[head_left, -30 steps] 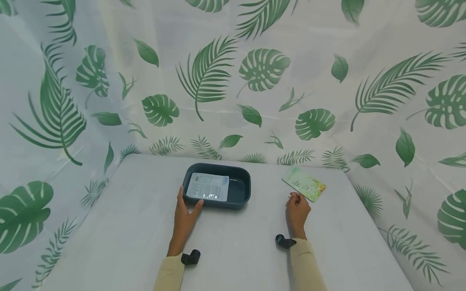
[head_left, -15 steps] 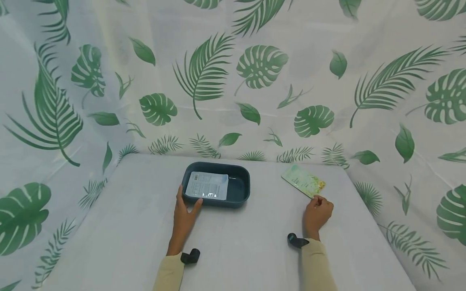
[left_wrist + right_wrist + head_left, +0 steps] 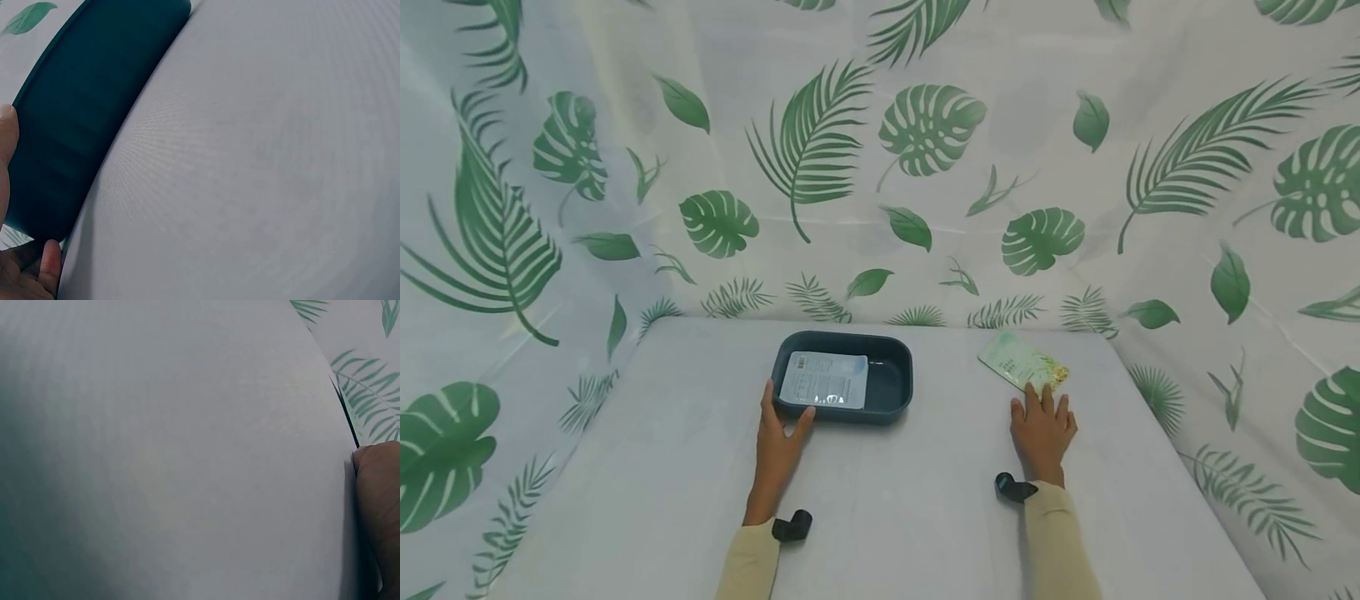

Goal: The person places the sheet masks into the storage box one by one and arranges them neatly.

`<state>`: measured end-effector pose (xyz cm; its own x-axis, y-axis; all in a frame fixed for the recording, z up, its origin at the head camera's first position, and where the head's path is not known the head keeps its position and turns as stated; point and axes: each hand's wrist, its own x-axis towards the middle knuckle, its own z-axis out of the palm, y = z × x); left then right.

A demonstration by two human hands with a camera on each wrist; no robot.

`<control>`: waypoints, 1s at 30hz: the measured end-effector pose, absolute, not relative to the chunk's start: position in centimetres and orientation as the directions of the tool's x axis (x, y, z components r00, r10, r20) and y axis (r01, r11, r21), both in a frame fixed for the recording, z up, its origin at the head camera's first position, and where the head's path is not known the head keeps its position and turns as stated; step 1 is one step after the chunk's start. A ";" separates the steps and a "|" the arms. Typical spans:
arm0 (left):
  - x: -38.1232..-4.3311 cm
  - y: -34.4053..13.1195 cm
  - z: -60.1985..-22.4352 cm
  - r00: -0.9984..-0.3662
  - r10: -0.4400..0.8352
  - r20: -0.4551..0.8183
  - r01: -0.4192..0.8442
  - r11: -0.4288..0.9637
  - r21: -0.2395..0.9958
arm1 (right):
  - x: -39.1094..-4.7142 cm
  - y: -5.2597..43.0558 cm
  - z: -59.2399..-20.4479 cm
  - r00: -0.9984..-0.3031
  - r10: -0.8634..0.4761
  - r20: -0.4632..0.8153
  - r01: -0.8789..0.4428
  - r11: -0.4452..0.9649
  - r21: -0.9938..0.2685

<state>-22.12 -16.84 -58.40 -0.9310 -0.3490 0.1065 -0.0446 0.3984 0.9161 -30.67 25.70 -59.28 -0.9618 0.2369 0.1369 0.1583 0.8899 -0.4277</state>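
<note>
A dark blue rectangular container (image 3: 889, 385) stands at the back middle of the table, with a white-and-pale-blue flat packet (image 3: 823, 380) lying in its left part. My left hand (image 3: 779, 450) grips the container's front left corner. In the left wrist view, its thumb (image 3: 6, 137) lies at the rim and a finger (image 3: 50, 269) sits low by the corner. To the right, a green flat packet (image 3: 1018, 360) with a yellow print lies askew on the table. My right hand (image 3: 1043, 433) has its extended fingertips on this packet's near edge; the right wrist view shows the thumb (image 3: 380, 481) beside it.
A white cloth covers the table (image 3: 910, 508). Behind it and at both sides hangs a white curtain (image 3: 850, 275) with green leaf prints. Each wrist bears a small black camera, such as the right wrist camera (image 3: 1011, 488).
My right hand has moved rightward to the green packet's near edge, its curled fingers now extended onto it. The left hand has stayed on the container. The head view has tilted slightly.
</note>
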 end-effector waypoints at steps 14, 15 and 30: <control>-22.1 -16.6 -58.2 -0.926 -0.359 0.119 -0.043 0.412 0.910 | -29.7 25.7 -59.4 -0.859 0.364 0.360 0.085 0.795 -0.600; -22.1 -16.6 -58.3 -0.926 -0.360 0.116 -0.046 0.411 0.911 | -29.7 25.7 -59.4 -0.851 0.371 0.373 0.076 0.788 -0.611; -22.4 -17.0 -58.5 -0.917 -0.374 0.139 -0.028 0.409 0.912 | -31.2 27.7 -58.0 -0.933 0.336 0.126 0.212 0.799 -0.563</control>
<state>-22.38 -16.96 -58.48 -0.9170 -0.3738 0.1392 -0.0281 0.4086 0.9123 -31.16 27.74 -58.02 -0.9332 0.3364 0.1263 0.2117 0.7987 -0.5632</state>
